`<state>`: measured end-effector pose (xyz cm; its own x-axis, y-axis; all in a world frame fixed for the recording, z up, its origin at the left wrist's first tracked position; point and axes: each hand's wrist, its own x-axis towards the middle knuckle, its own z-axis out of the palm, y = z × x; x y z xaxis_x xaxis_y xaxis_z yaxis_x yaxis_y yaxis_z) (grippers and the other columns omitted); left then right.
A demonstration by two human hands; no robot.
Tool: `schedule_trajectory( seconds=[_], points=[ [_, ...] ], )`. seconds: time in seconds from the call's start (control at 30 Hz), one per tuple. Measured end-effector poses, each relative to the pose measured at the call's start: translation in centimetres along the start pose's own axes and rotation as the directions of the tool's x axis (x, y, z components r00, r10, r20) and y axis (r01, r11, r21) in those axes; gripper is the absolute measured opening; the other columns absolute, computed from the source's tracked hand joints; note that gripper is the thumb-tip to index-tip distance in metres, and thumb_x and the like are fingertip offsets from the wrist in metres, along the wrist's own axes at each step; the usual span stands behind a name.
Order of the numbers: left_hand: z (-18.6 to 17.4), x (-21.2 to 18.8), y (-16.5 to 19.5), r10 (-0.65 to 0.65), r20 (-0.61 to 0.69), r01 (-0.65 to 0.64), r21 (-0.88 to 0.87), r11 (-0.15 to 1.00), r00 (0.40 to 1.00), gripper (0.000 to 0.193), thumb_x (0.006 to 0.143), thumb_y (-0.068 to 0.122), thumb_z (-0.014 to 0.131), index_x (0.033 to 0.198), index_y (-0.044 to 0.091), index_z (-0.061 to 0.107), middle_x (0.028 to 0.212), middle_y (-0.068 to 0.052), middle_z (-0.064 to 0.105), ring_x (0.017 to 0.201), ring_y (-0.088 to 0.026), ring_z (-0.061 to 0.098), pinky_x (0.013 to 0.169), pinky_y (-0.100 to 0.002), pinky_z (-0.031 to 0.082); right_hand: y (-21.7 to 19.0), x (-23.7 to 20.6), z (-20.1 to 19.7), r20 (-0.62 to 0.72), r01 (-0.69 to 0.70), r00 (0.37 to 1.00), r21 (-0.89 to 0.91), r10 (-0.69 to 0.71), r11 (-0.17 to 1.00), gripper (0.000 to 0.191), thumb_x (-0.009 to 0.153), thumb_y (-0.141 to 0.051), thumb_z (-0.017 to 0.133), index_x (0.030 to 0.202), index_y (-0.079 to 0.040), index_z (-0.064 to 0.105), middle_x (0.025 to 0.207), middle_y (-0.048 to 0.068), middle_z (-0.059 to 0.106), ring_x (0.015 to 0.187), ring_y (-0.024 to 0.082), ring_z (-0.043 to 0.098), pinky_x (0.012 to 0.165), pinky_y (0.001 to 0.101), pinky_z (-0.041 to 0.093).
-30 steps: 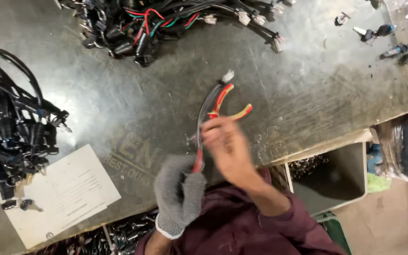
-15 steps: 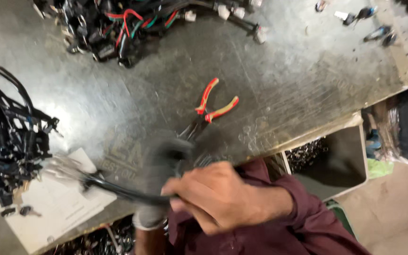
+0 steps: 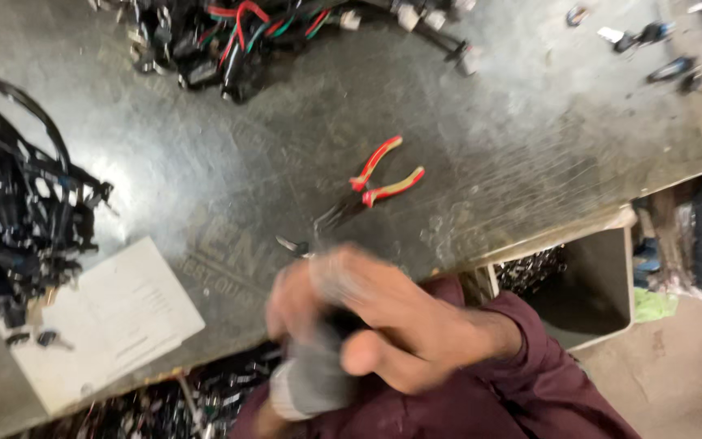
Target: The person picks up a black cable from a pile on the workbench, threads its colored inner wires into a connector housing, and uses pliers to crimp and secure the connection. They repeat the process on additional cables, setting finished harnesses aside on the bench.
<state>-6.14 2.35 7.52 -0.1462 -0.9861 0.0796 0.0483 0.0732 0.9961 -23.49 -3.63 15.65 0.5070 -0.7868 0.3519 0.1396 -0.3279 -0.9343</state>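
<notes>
Both hands blur together, their grip unreadable.

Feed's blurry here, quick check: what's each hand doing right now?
Left hand: grey glove, under the right hand; grip cannot be told.
Right hand: bare, curled over the gloved one; motion-blurred, contents cannot be told.

The table is dull grey metal, scuffed and scratched, with a faint sheen. The pliers have dark metal jaws and glossy red-and-yellow plastic grips. The left hand wears a grey knitted cloth glove (blurred here). The sheet is matt white paper.
</notes>
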Motion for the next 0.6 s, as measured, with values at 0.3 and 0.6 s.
schedule_trajectory(
  seconds=[0.3,0.6],
  points=[
    [0.8,1.4,0.9,0.312,0.354,-0.390,0.172,0.905,0.882,0.018,0.089,0.015,0.075,0.102,0.005,0.067,0.107,-0.012,0.069,0.098,-0.031,0.066,0.087,-0.040,0.053,0.2,-3.7,-1.1,-0.175,0.000,0.963,0.763,0.206,0.646,0.048,0.110,-0.053,0.036,0.080,-0.019,0.052,0.061,-0.003,0.051,0.060,0.016,0.057,0.076,0.0395,0.042],
    [-2.0,3.2,-1.7,-0.315,-0.243,0.274,-0.190,0.943,0.917,0.024,0.091,0.019,0.077,0.108,0.003,0.070,0.096,-0.004,0.068,0.082,-0.012,0.060,0.073,-0.028,0.053,5.9,3.6,-1.1,-0.449,-0.092,0.823,0.500,0.348,0.861,0.053,0.103,-0.052,0.051,0.130,-0.007,0.053,0.118,0.009,0.062,0.103,0.026,0.064,0.091,0.0452,0.051]
  ],
)
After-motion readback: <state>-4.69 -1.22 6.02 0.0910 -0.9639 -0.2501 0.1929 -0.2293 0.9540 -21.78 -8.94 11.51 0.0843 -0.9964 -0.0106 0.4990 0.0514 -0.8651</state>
